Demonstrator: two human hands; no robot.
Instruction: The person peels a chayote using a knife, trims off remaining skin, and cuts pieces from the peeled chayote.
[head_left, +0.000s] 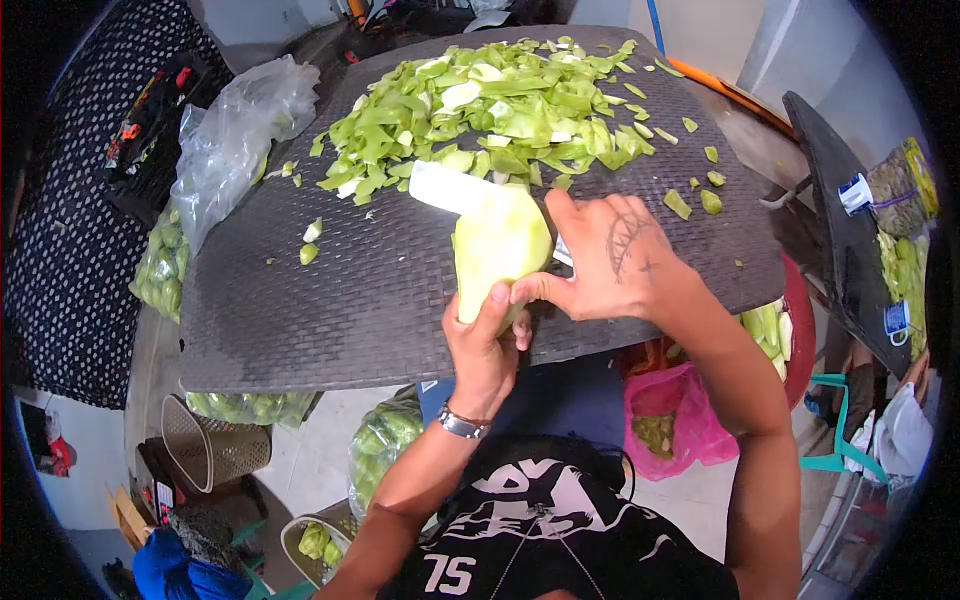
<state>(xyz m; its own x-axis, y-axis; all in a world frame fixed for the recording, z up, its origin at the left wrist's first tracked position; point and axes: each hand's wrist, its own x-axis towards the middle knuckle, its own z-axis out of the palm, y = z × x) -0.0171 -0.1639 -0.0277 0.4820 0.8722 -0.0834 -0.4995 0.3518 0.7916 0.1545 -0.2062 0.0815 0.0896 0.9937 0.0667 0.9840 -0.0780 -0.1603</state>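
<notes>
I watch left hand pinching the peeled vegetable; right hand curls around white knife, handle mostly hidden. I judge slick flesh could slip, nicking the left hand.

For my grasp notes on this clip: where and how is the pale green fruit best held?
Probably by the near end of the fruit, from the person's left, thumb on top, as the left hand does. It is elongated, with that end toward the person, away from the white blade-like strip; the right hand occupies its right side.
</notes>
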